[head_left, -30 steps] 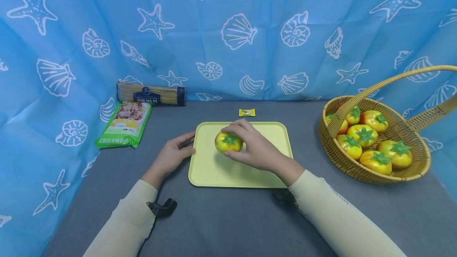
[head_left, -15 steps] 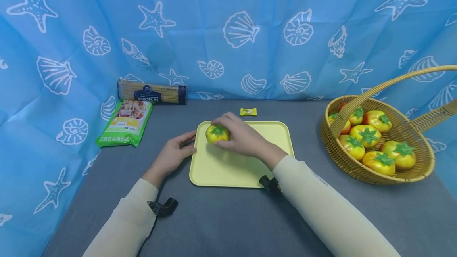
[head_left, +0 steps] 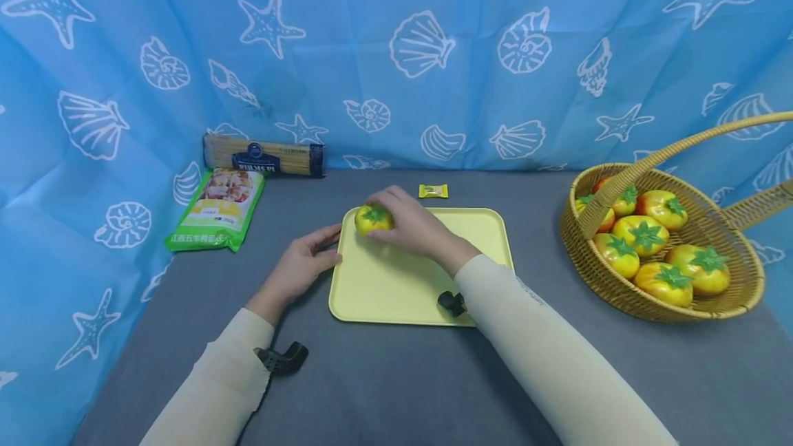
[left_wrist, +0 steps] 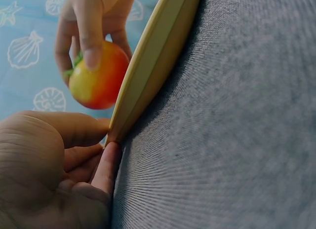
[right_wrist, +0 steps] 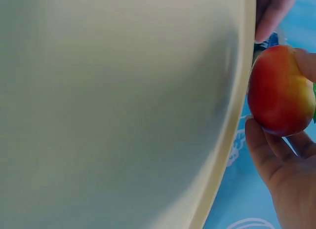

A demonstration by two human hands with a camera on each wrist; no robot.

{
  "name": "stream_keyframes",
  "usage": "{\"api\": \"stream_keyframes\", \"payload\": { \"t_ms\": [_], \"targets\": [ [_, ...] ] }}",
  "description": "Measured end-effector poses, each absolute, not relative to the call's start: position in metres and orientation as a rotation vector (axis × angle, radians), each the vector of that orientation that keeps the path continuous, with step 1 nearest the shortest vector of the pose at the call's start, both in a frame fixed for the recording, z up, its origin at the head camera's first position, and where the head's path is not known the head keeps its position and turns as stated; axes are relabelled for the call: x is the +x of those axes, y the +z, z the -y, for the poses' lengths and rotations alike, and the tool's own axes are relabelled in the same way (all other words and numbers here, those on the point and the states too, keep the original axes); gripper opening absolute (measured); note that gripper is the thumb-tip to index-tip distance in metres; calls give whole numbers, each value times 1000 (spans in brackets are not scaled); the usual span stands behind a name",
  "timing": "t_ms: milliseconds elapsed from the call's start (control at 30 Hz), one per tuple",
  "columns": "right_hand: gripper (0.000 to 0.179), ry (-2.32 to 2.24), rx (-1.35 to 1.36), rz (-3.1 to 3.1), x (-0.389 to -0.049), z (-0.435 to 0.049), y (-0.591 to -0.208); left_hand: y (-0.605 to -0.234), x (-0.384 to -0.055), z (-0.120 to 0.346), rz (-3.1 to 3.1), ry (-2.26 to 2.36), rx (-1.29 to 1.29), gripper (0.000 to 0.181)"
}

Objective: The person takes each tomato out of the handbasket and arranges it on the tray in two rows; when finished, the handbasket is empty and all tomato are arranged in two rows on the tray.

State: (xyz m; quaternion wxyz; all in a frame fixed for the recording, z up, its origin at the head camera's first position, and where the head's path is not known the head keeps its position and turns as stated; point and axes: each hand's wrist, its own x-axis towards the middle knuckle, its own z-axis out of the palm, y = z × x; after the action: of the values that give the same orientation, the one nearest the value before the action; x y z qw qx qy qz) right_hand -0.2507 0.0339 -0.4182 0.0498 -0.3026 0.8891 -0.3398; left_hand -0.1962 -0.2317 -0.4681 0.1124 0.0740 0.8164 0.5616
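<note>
Right hand (head_left: 411, 224): fingers curled round a tomato-like fruit (head_left: 370, 221), at the tray's (head_left: 396, 294) ten o'clock corner. Left hand (head_left: 300, 267) pinches the tray near nine, probably to steady it. Basket (head_left: 591, 284) at three o'clock, handle (head_left: 613, 193) cut off by the frame. Fruit touching tray — can't tell.

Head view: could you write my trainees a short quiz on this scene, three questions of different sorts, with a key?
1. Multiple choice: what does the right hand hold?
A) a green-edged bag
B) a round fruit
C) the basket's handle

2. True or false: the small yellow packet lies beyond the tray, not on it.

3. Short answer: which edge of the tray does the left hand touch?

Key: 1. B; 2. True; 3. The edge on the person's left.
</note>
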Motion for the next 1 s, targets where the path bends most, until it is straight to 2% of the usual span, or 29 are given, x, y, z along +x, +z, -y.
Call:
{"api": "stream_keyframes", "payload": {
  "t_ms": [300,1000],
  "targets": [
    [58,-990,-880,-2724,-262,-25,-422,-464,-197,231,-2379,1659,220,65],
    [63,-1028,-849,-2702,-264,-24,-427,-468,-197,232,-2345,1662,185,65]
  ]
}}
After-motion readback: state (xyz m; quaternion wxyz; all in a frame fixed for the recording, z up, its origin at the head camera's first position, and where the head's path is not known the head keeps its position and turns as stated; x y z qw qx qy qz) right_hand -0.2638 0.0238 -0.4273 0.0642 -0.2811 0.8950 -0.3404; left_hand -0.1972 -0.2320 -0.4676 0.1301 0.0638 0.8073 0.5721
